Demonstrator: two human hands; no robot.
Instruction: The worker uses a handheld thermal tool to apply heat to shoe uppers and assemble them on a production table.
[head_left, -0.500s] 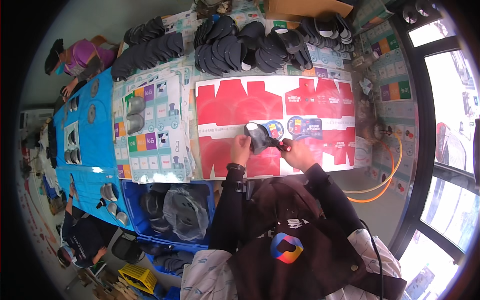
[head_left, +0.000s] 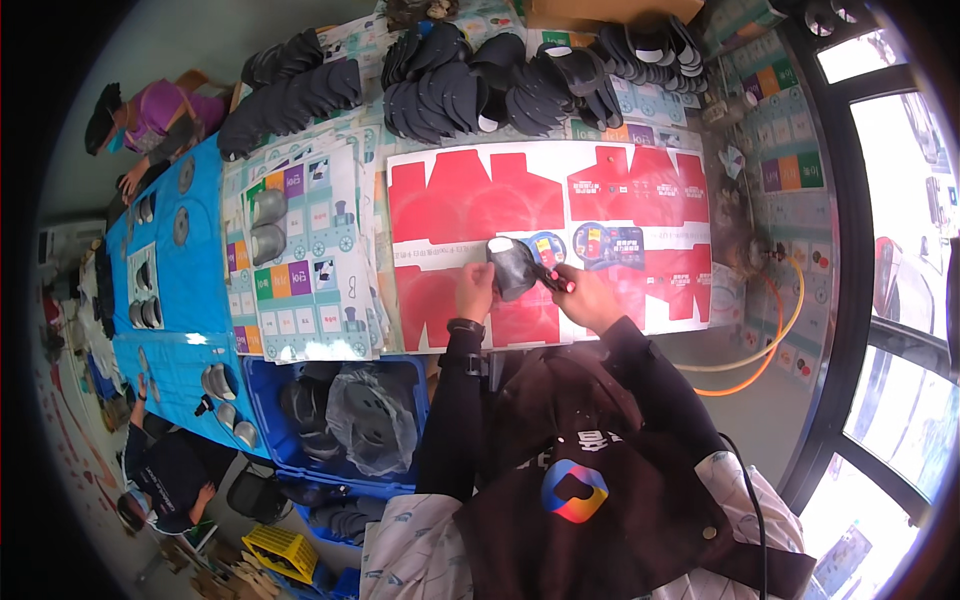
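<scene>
My left hand (head_left: 474, 291) is closed on the left edge of a dark grey, curved, cup-like shell (head_left: 514, 274), which has a white patch at its far end. My right hand (head_left: 590, 300) grips a slim black hand tool with red parts (head_left: 555, 281); its exact kind is too small to make out. The tool's front end meets the shell's right side. Both hands are above a large white sheet printed with red box shapes (head_left: 480, 205), spread over the table in front of me.
Rows of dark curved shells (head_left: 440, 100) line the table's far side. Left lie printed sheets (head_left: 310, 290) with two grey shells. A blue-covered table (head_left: 180, 290) has people beside it. A blue crate (head_left: 290, 460) stands below; an orange hose (head_left: 770, 350) hangs at right.
The whole view has shifted slightly. Both hands keep their hold on the shell and the tool, with only a small movement of the fingers.
</scene>
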